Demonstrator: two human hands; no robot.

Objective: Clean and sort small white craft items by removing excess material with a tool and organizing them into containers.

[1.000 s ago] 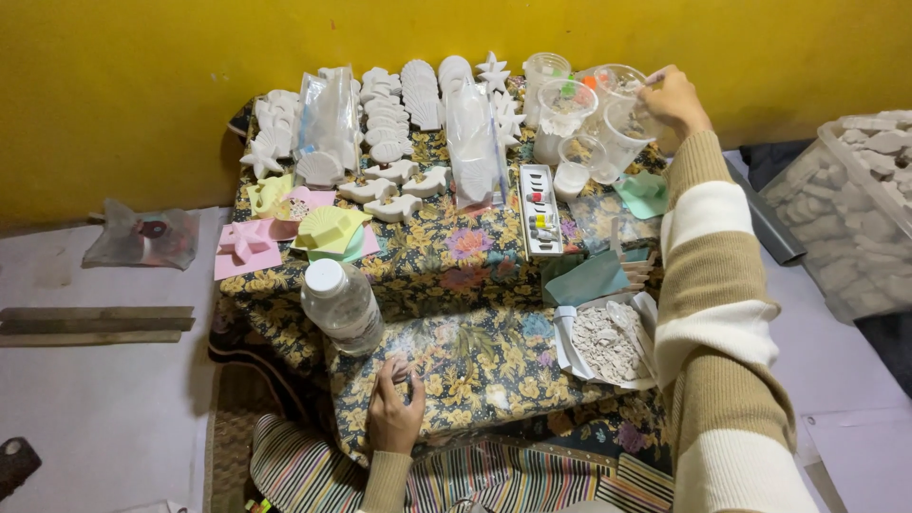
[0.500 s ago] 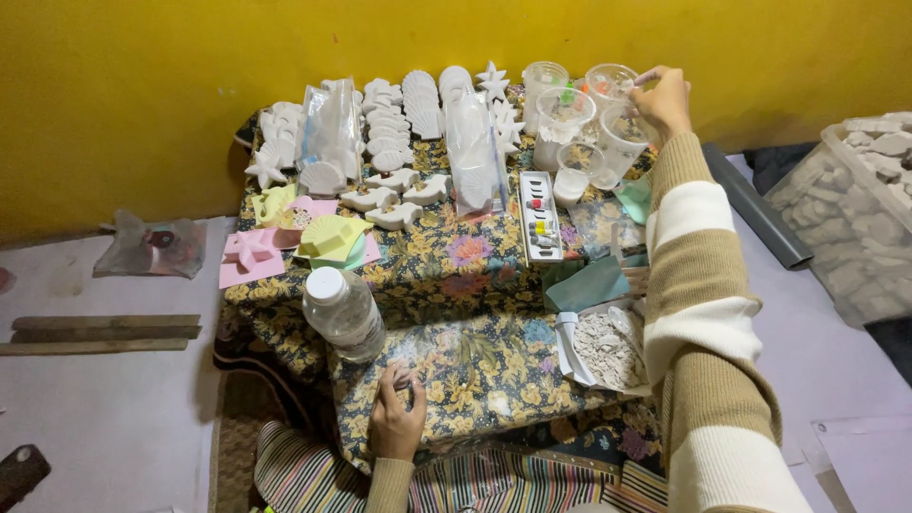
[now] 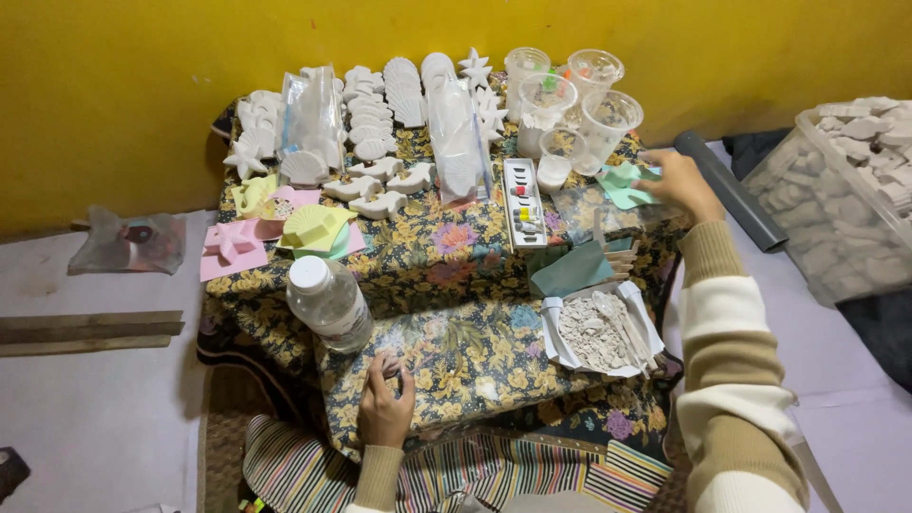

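My right hand [image 3: 676, 182] reaches to the right edge of the flower-patterned cloth [image 3: 456, 285] and grips a small teal mould [image 3: 627, 185]. My left hand [image 3: 384, 410] rests near the front edge of the cloth with its fingers curled around a small pale piece, just below a clear plastic bottle [image 3: 328, 304] with a white cap. A white paper tray of grey-white crumbs [image 3: 597, 332] with wooden sticks lies between my hands. A strip of small paint pots [image 3: 523, 202] sits in the middle.
Several white plaster shells, stars and dolphins [image 3: 380, 142] line the back by the yellow wall. Clear plastic cups [image 3: 570, 100] stand at the back right. Coloured moulds [image 3: 285, 228] lie at the left. A clear bin of plaster pieces [image 3: 845, 180] and a grey tube [image 3: 727, 190] sit on the right.
My right hand has come down from the plastic cups at the back to the teal mould at the cloth's right edge. My left hand has stayed in place.
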